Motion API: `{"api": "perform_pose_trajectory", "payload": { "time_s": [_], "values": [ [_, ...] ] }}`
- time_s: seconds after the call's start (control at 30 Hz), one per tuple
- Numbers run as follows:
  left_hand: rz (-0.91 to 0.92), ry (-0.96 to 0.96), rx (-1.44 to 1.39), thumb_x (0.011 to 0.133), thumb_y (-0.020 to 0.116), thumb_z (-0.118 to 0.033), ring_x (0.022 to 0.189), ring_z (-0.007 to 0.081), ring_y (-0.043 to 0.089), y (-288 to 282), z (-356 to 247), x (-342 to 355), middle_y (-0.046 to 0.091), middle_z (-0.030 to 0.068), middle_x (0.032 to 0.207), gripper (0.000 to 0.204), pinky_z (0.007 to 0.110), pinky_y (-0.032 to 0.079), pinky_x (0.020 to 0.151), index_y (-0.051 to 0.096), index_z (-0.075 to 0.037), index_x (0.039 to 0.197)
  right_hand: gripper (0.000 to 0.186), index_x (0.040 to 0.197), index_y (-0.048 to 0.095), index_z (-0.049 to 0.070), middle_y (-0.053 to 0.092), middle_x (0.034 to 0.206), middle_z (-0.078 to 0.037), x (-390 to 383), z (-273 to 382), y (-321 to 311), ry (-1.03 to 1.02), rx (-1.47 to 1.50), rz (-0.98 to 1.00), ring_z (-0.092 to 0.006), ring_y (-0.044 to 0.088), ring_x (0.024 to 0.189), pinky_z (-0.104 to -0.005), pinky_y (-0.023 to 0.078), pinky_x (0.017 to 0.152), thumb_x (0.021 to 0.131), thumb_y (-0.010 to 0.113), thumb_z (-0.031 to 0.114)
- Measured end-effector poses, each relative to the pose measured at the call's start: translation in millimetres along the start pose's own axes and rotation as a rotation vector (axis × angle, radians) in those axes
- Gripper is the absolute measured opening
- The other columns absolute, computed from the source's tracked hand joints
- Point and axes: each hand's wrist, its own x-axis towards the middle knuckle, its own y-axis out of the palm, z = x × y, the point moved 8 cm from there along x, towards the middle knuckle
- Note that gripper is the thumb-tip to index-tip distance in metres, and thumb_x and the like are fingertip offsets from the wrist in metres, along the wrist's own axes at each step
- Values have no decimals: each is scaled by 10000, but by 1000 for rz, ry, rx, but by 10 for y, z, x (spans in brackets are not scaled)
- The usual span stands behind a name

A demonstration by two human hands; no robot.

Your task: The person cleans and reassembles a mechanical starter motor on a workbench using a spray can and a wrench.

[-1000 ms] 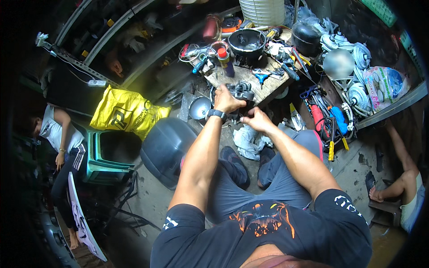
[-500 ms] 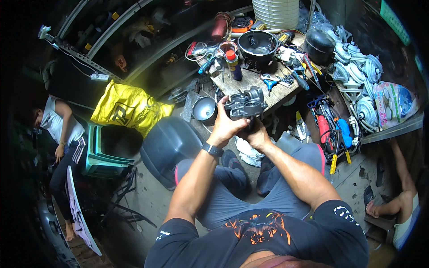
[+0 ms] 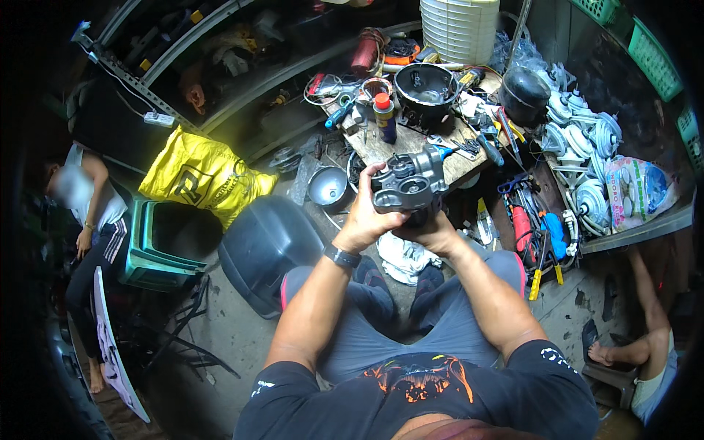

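Left hand [image 3: 364, 218]: fingers curled tight around the grey metal housing [image 3: 408, 185].
Right hand [image 3: 427, 229]: cups it from beneath, fingers closed.
Housing: cast, ribbed, blocky, held above the knees, before the desk's near edge.
Desk [image 3: 411, 139]: worn wood, spray can [image 3: 384, 116], black bowl [image 3: 426, 88].

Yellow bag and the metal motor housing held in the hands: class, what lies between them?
In the head view, between the yellow bag and the metal motor housing a small shiny metal bowl sits on the floor.
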Motion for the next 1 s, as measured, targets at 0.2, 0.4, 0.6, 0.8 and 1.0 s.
{"api": "perform_pose_trajectory", "payload": {
  "time_s": [0.2, 0.4, 0.6, 0.8, 1.0],
  "values": [
    [-200, -40, -110, 720, 925, -214, 1234, 264, 599, -47, 190, -93, 558, 166, 1367, 1096, 412, 504, 1073, 217, -74, 1544, 544, 1264, 602, 10, 755, 1038, -205, 53, 290, 32, -119, -590, -335, -406, 745, 925, -452, 592, 804, 799, 819, 190],
    [175, -131, -489, 720, 824, -318, 1356, 318, 541, 29, 79, -153, 529, 170, 1465, 1134, 473, 359, 1204, 186, -80, 1626, 543, 1315, 603, 37, 673, 927, -115, -152, 158, 550, 355, 1150, 733, -209, 661, 735, -334, 517, 744, 863, 768, 289],
    [232, -153, -647, 770, 771, -384, 1263, 268, 615, 114, 146, -154, 618, 143, 1376, 920, 440, 448, 1140, 393, -49, 1539, 790, 1420, 553, 22, 716, 1157, -241, -97, 192, 400, 395, 1017, 745, -305, 753, 953, -386, 593, 825, 856, 819, 506],
    [-71, 30, -455, 779, 787, -332, 1375, 269, 505, -20, -32, -116, 496, 133, 1482, 1038, 423, 379, 1190, 211, -92, 1607, 866, 1266, 562, -71, 758, 1054, -200, 34, 699, 33, 65, -500, -76, -301, 754, 959, -406, 589, 862, 691, 954, 445],
    [113, -66, -614, 781, 809, -314, 1264, 261, 599, -69, 176, -121, 592, 106, 1341, 1022, 414, 479, 1095, 242, -93, 1602, 619, 1332, 583, 25, 692, 914, -132, -15, 143, 439, 448, 937, 687, -233, 681, 739, -355, 553, 621, 878, 814, 376]
  ]
}}
